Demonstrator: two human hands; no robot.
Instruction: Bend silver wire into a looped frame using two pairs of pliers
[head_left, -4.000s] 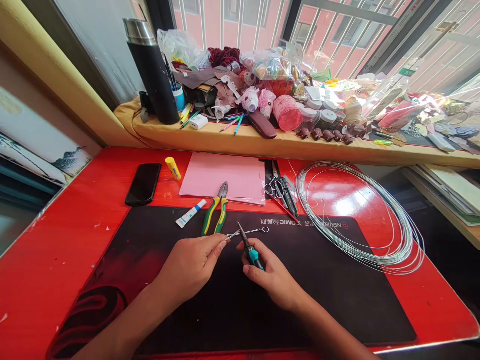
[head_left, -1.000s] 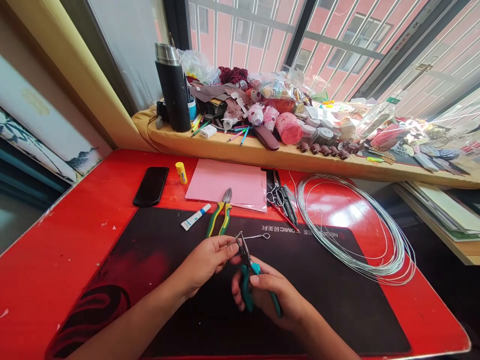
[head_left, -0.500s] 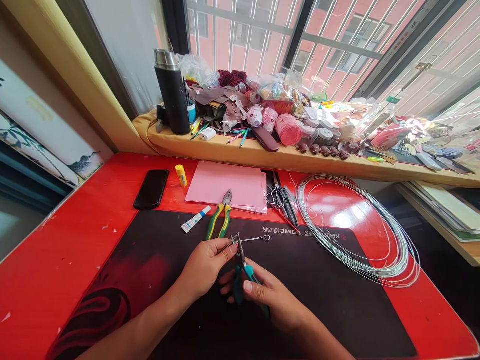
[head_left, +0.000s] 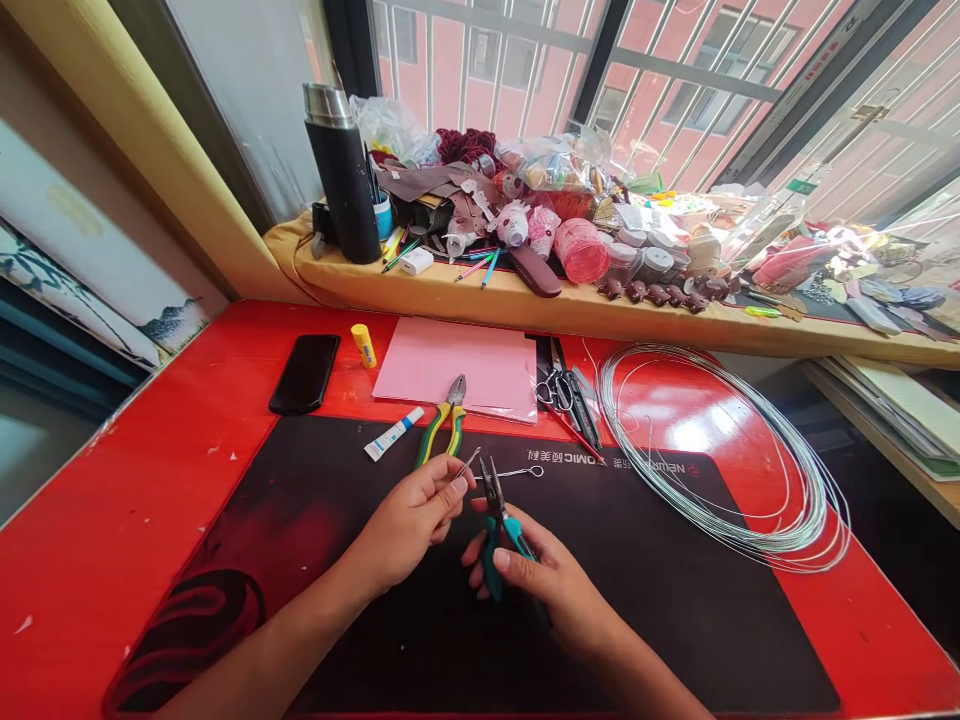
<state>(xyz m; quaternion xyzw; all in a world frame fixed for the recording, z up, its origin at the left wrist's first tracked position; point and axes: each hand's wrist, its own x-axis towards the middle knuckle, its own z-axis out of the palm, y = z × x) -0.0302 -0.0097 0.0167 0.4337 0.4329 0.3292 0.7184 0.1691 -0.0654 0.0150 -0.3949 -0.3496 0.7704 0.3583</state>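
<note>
Between thumb and fingers, my left hand [head_left: 420,515] pinches a short piece of wire [head_left: 471,460], its upper end sticking out past the fingertips. My right hand [head_left: 544,570] is wrapped round the teal handles of a pair of needle-nose pliers [head_left: 495,500]. The pliers' dark jaws point up, slightly parted, just right of my left fingertips and apart from the held wire. Behind the jaws, a twisted wire with a looped end [head_left: 534,471] lies on the black desk mat [head_left: 660,620]. Green-and-yellow pliers [head_left: 454,410] rest just beyond my left hand.
A large coil of wire [head_left: 810,500] lies at the right. Scissors [head_left: 551,385], pink paper [head_left: 457,365], a glue tube [head_left: 394,434], a glue stick [head_left: 363,346] and a phone [head_left: 304,374] line the far side. A black flask [head_left: 341,180] stands on the cluttered sill.
The needle-nose pliers have come away from the wire in my left hand, and my right hand has shifted slightly right. My left hand has turned a little, still pinching the wire.
</note>
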